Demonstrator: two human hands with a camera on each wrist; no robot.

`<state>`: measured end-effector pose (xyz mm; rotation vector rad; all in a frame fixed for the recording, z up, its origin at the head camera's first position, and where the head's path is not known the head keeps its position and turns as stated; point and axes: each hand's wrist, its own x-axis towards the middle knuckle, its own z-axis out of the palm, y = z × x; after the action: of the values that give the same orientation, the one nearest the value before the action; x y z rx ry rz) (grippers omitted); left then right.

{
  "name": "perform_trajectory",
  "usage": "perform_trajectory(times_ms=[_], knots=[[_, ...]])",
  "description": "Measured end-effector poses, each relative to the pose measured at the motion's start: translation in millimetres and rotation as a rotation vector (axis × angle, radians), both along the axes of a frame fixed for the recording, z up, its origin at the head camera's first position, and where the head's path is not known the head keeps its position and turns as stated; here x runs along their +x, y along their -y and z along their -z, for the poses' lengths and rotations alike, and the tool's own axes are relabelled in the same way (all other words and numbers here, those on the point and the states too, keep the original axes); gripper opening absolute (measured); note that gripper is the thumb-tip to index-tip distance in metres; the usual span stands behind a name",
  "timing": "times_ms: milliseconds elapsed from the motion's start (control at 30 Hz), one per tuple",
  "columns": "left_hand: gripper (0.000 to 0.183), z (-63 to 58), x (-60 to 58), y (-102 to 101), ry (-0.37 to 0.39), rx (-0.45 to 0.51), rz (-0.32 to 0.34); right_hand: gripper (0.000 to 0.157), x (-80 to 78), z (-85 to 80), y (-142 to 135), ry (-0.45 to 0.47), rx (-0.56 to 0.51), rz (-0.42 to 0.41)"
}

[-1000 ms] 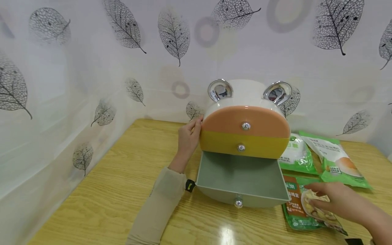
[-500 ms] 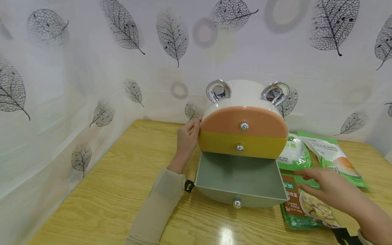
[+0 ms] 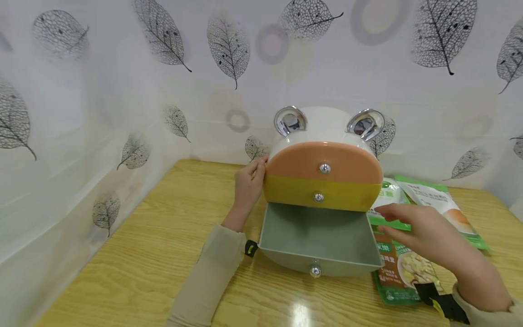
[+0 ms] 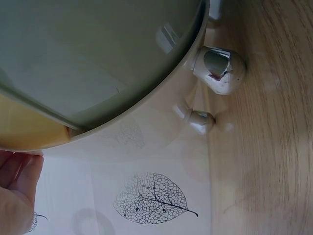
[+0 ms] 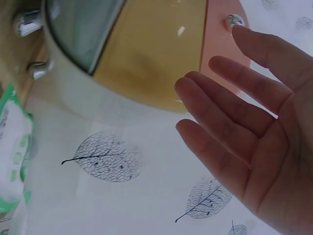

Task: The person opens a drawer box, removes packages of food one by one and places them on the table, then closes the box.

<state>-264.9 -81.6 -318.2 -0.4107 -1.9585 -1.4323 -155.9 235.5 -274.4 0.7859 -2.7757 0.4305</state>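
A small rounded cabinet with chrome ear-like rings on its white top (image 3: 328, 119) stands in the head view. Its orange drawer (image 3: 294, 161) and yellow drawer (image 3: 286, 190) are closed, while the green bottom drawer (image 3: 320, 234) is pulled out with nothing inside. My left hand (image 3: 248, 184) rests its fingers against the cabinet's left side; in the left wrist view its fingertips touch the white wall (image 4: 161, 105). To the right of the cabinet my right hand (image 3: 429, 234) hovers over the packets, fingers spread and holding nothing. Its palm shows in the right wrist view.
Right of the cabinet lie a green-and-brown food pouch (image 3: 390, 277), a white-and-green packet (image 3: 390, 195) and another one with an orange picture (image 3: 437, 197). The wooden table (image 3: 163, 254) meets a leaf-patterned cloth (image 3: 196, 100) at the back and left.
My right hand has risen from the green-and-brown pouch and moved up and left towards the cabinet's right side. My left hand stays on the left side.
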Motion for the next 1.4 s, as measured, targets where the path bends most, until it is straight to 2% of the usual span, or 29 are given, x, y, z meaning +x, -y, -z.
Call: perform_trajectory(times_ms=[167,367,400,467,500,633,700,833,1000,1100,1233,1333,1400], knots=[[0.024,0.5,-0.8,0,-0.011,0.002,0.006,0.033,6.5,-4.7,9,-0.055,-0.042,-0.011],[0.024,0.1,-0.2,0,-0.003,0.027,0.023,0.038,15.7,-3.1,26,-0.200,-0.086,-0.154],[0.024,0.0,-0.6,0,0.002,0.030,0.024,0.038,17.4,-2.5,30,-0.210,-0.082,-0.178],[0.023,-7.7,7.7,-1,0.010,0.036,0.024,0.038,20.8,-1.4,37,-0.214,-0.077,-0.207],[0.023,-8.1,8.0,-1,0.009,0.037,0.025,0.036,22.5,-0.6,40,-0.205,-0.078,-0.225],[0.024,-9.3,8.6,-1,0.004,0.027,0.015,0.031,27.6,2.1,54,-0.154,-0.076,-0.310],[0.025,-2.1,0.3,1,-0.006,0.023,0.019,0.028,29.6,3.0,59,-0.089,-0.075,-0.360],[0.025,-1.7,-0.2,0,-0.013,0.011,0.013,0.026,33.4,6.6,70,0.052,-0.075,-0.436],[0.025,-0.9,0.0,1,-0.001,0.007,0.008,0.022,37.9,17.5,86,0.169,-0.075,-0.505],[0.025,-0.5,-0.5,1,0.002,0.004,0.006,0.016,39.8,25.2,95,0.278,0.005,-0.498],[0.025,-0.3,0.0,1,-0.001,0.004,0.010,0.012,40.7,35.5,105,0.477,0.158,-0.407],[0.026,-0.2,0.1,1,0.000,0.006,0.016,0.013,40.7,43.1,108,0.486,0.194,-0.365],[0.026,0.0,0.0,1,0.001,0.009,0.018,0.013,40.1,47.3,109,0.442,0.182,-0.370]])
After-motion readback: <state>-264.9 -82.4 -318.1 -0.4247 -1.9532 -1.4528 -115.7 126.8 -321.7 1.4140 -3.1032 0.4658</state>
